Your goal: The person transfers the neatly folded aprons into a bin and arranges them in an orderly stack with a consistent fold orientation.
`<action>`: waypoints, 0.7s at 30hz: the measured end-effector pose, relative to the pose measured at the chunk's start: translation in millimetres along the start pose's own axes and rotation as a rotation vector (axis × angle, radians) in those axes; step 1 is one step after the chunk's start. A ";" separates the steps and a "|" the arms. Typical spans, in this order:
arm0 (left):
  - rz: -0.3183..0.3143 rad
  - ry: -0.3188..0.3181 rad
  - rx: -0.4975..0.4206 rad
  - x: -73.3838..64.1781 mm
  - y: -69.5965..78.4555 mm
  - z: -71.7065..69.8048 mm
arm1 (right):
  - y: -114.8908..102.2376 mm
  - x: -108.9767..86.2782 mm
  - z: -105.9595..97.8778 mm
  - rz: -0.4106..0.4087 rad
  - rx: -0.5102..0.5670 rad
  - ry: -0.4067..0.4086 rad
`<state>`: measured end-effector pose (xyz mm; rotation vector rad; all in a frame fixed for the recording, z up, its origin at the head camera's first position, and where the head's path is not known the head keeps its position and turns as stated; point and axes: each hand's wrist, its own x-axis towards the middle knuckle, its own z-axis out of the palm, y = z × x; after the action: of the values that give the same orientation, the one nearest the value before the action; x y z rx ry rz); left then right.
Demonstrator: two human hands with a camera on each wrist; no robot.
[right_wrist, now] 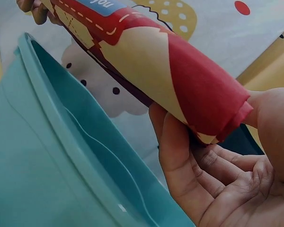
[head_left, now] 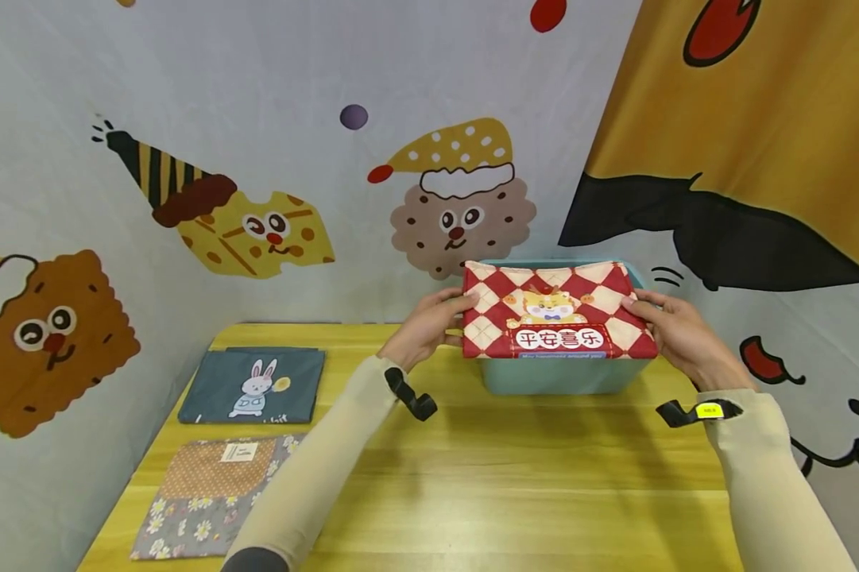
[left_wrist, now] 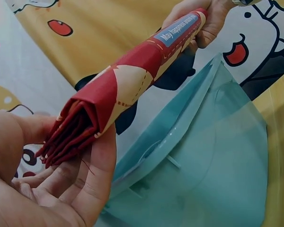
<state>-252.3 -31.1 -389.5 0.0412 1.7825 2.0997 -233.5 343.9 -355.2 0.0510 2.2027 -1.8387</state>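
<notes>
A folded cloth (head_left: pixel 565 306) in red and cream diamonds, printed with a cartoon animal and Chinese characters, is held level by both hands. My left hand (head_left: pixel 429 322) pinches its left end, thumb on top and fingers beneath. At the other end, my right hand (head_left: pixel 675 330) grips it the same way. Several folded layers show at the cloth's end in the left wrist view. Below and behind it stands a light teal plastic bin (head_left: pixel 565 377), its opening partly hidden by the cloth in the head view. Both wrist views show the cloth above the bin's rim (right_wrist: pixel 80 156).
On the left of the wooden table (head_left: pixel 515 477) lie a dark blue-grey folded cloth (head_left: pixel 253 385) with a rabbit print and a grey folded cloth (head_left: pixel 186 516) with daisies, partly covered by the left sleeve. A curtain (head_left: pixel 293 79) with cartoon prints hangs behind the table.
</notes>
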 end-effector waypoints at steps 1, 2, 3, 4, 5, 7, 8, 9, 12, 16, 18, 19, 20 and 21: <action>-0.002 0.002 0.005 1.6 1.5 1.2 | -1.7 1.1 -1.6 0.000 -0.016 0.002; -0.004 0.004 0.009 3.3 3.0 2.3 | -3.4 2.2 -3.1 -0.001 -0.038 0.004; -0.005 0.008 0.015 5.0 4.5 3.3 | -5.1 3.6 -4.6 -0.001 -0.068 0.007; -0.006 0.011 0.022 6.6 6.1 4.4 | -6.8 5.0 -6.1 -0.002 -0.097 0.014; -0.005 0.013 0.029 8.4 7.9 5.5 | -8.4 6.7 -7.7 0.000 -0.127 0.021; -0.006 0.019 0.044 11.8 11.2 8.0 | -11.2 10.3 -11.5 0.006 -0.175 0.033; -0.010 0.024 0.050 13.6 12.7 9.3 | -12.4 12.1 -13.6 0.013 -0.199 0.041; -0.014 0.028 0.059 15.5 14.1 10.8 | -13.5 13.9 -15.9 0.020 -0.219 0.051; -0.022 0.042 0.090 20.7 18.2 16.0 | -15.9 18.7 -23.4 0.049 -0.253 0.068; -0.022 0.051 0.121 30.0 21.4 21.3 | -17.9 24.7 -31.8 0.077 -0.249 0.084; -0.031 0.053 0.130 34.8 22.8 23.3 | -17.1 28.8 -35.9 0.093 -0.244 0.085; -0.036 0.053 0.134 37.2 23.4 24.2 | -16.5 31.0 -37.8 0.103 -0.247 0.086; -0.042 0.052 0.139 39.1 24.2 25.1 | -15.6 33.1 -39.9 0.113 -0.249 0.079; -0.050 0.056 0.145 41.1 24.8 26.1 | -14.6 35.7 -42.1 0.122 -0.256 0.075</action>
<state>-290.1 3.2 -369.9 -0.0232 1.9462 1.9518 -278.5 376.7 -342.7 0.2023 2.4104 -1.5026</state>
